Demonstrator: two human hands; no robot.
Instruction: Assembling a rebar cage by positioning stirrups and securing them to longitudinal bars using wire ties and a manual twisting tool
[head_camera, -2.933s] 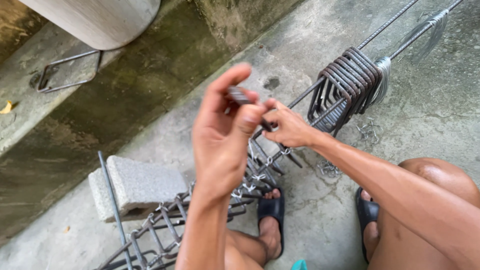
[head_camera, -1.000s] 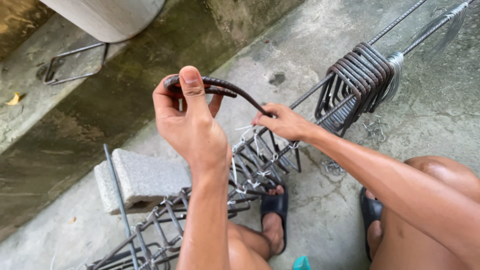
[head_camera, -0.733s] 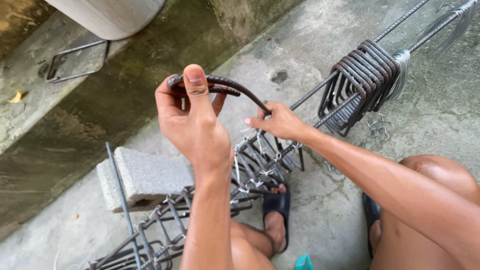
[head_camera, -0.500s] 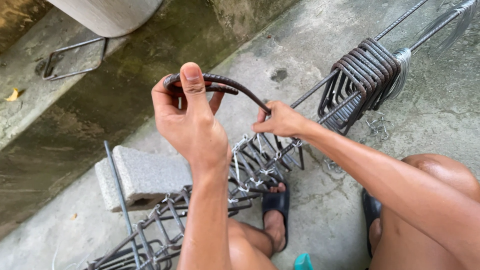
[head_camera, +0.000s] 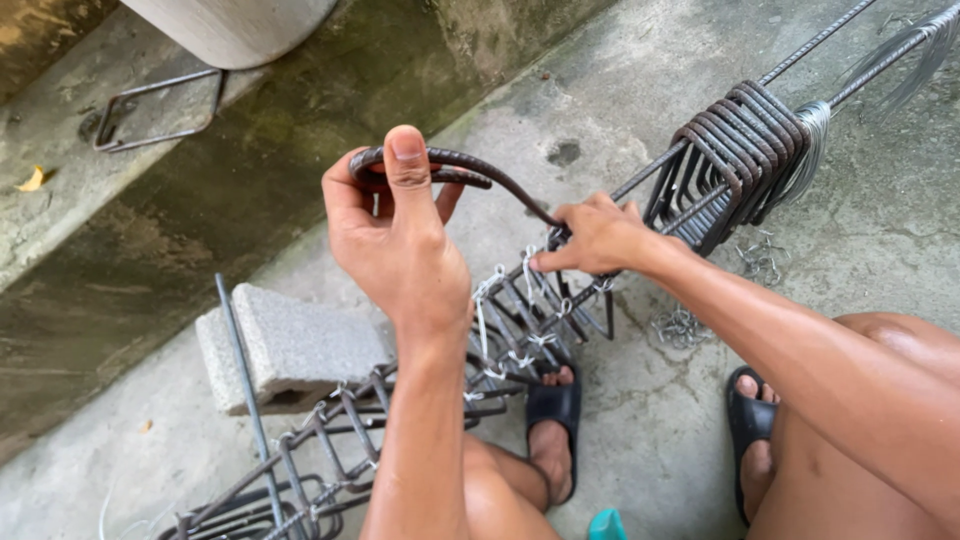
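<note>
Rebar cage on concrete, both your hands on one bent stirrup.

Your left hand (head_camera: 400, 250), at 10 o'clock from frame centre, has its fingers clenched round the upper loop of a bent steel stirrup (head_camera: 470, 170), thumb upright against the bar. Your right hand (head_camera: 598, 237), just right of centre, pinches the same stirrup's lower end where it meets the long rebar (head_camera: 720, 110) running off toward 1 o'clock. Bundle of loose stirrups (head_camera: 735, 155) hangs on that rebar at 2 o'clock from your right hand, with tie wire strands (head_camera: 900, 55) beyond it. Tied cage section (head_camera: 330, 450) lies toward 7 o'clock, resting by a grey concrete block (head_camera: 285, 345) at 8 o'clock. A single stirrup (head_camera: 160, 110) lies on the ledge at 10 o'clock. Your sandalled feet (head_camera: 555, 430) sit at 6 o'clock.
</note>
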